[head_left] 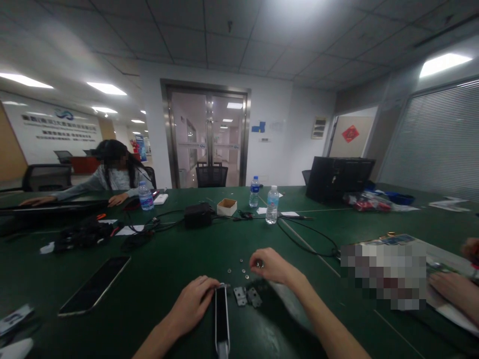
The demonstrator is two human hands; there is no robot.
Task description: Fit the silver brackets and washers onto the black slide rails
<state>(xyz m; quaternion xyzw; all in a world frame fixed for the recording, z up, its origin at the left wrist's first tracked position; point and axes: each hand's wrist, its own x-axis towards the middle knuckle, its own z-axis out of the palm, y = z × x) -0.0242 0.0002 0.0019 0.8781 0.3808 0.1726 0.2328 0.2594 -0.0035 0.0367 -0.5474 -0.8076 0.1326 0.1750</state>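
Note:
Near the bottom centre, a long narrow object with a dark top and pale edges (221, 319) lies on the green table (157, 279). My left hand (192, 301) rests at its left side, fingers together near its far end, around something I cannot make out. To its right lie metal hinge-like brackets (247, 296). Several small metal nuts or washers (244, 271) are scattered just beyond the brackets. Above the table, right of these small pieces, my right hand (270, 266) is curled, with small shiny metal pieces at its fingers.
A phone-like slab (95, 285) lies left. Farther back are a black box (198, 215), an open small box (226, 207), bottles (272, 204) and cables (310, 244). A person (116, 172) sits back left; another person's hand (451, 289) is at the right.

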